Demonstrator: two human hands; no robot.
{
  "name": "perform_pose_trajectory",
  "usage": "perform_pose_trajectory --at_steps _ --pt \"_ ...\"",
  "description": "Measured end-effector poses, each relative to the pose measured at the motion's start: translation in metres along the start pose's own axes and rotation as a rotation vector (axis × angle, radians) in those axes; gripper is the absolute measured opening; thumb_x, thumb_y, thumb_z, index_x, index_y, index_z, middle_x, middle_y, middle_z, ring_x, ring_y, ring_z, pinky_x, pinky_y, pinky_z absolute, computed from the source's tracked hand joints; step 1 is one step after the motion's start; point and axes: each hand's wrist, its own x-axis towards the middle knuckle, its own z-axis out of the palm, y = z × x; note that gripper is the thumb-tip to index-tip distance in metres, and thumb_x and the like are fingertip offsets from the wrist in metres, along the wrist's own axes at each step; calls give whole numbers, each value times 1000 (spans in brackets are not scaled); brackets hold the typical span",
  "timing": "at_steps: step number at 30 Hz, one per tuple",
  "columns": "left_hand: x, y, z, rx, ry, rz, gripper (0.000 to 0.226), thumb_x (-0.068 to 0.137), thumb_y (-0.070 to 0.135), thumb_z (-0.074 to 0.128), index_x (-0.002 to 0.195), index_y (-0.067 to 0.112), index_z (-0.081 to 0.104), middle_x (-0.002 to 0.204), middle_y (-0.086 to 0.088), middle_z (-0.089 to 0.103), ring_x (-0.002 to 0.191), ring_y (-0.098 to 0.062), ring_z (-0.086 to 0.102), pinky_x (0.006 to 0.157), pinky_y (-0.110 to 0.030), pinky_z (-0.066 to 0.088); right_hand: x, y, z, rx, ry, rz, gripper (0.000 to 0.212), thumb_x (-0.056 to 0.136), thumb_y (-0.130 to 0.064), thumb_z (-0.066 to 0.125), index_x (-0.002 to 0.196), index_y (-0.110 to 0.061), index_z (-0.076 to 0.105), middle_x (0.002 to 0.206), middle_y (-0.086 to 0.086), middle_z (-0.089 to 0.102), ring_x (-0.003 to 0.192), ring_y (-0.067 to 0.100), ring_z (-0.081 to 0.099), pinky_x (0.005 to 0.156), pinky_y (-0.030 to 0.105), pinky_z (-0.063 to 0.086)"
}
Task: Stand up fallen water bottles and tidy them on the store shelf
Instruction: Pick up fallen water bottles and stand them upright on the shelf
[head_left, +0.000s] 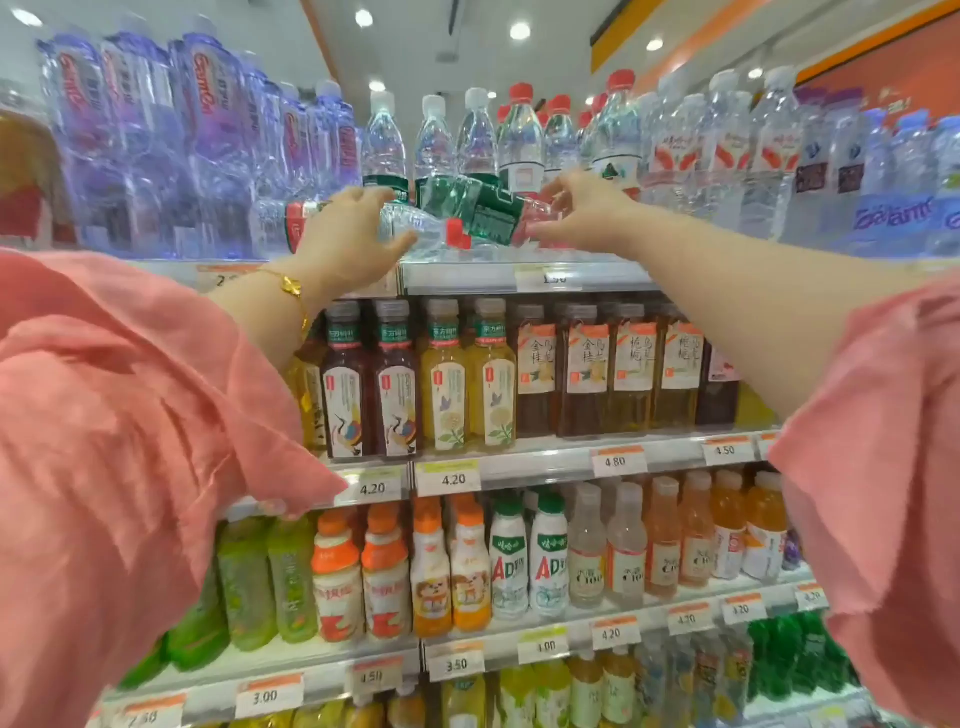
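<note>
A fallen bottle (415, 231) is seen lying on the top shelf (467, 275), long axis roughly left-right, red cap (456, 234) toward the right. The left hand (348, 239) is closed over its body, so it lies under that grip. The right hand (576, 213), fingers curled, touches the green-labelled bottles (483, 213) just beside; a firm hold cannot be told

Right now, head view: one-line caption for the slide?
Both hands reach fallen bottles on the top shelf.

Red-capped, green-labelled fallen bottles (457, 228); pink sleeves (130, 415); gold bracelet (291, 287).
</note>
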Motion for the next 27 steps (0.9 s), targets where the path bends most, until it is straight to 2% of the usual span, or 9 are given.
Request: perform_pose_trajectory --at_steps 4,9,15,18,21,24,26,27 --pt "13 -1 8 117 -28 17 70 90 48 53 148 16 28 152 -14 33 138 -33 35 112 -48 30 12 8 4 -41 19 -13 61 84 -33 70 136 -11 46 131 8 54 116 22 53 96 32 43" --pt "35 -9 13 244 -59 20 78 87 54 54 148 16 26 153 -12 32 140 -30 32 119 -50 14 34 18 5 -50 14 -30 71 85 -35 69 144 -12 36 144 7 45 128 24 47 101 34 40" --pt "49 -20 16 331 -147 3 87 82 61 56 150 18 23 154 -9 31 141 -31 32 118 -54 12 56 25 11 -105 -65 -62 82 82 -43 70 147 -12 30 149 7 39 132 26 44 106 37 38" --pt "56 -23 14 375 -228 -23 92 78 68 53 151 22 20 155 -7 31 142 -29 31 118 -54 14 66 29 15 -142 -109 -72 86 81 -47 69 149 -13 27 151 7 37 132 27 43 105 38 38" --pt "59 -24 10 378 -280 -19 92 75 72 53 150 28 21 155 -3 32 140 -28 34 114 -53 23 73 31 18 -165 -136 -70 90 80 -52 68 150 -15 25 152 8 35 133 28 43 108 41 38" --pt "58 -21 6 356 -300 -35 92 72 72 56 148 32 23 155 0 33 140 -28 34 112 -53 27 77 33 17 -167 -177 -65 86 83 -51 66 149 -15 25 151 7 36 123 26 53 96 35 42" --pt "58 -20 3 317 -322 -54 92 70 71 59 147 32 26 154 0 34 139 -28 35 113 -53 28 78 36 15 -154 -216 -39 86 83 -50 66 149 -13 25 150 7 37 123 25 52 91 32 42" --pt "58 -21 1 300 -337 -68 92 70 71 60 147 32 26 154 0 35 139 -28 36 113 -52 29 78 38 14 -157 -236 -26 87 82 -51 66 149 -13 25 150 7 37 125 25 50 93 33 41"
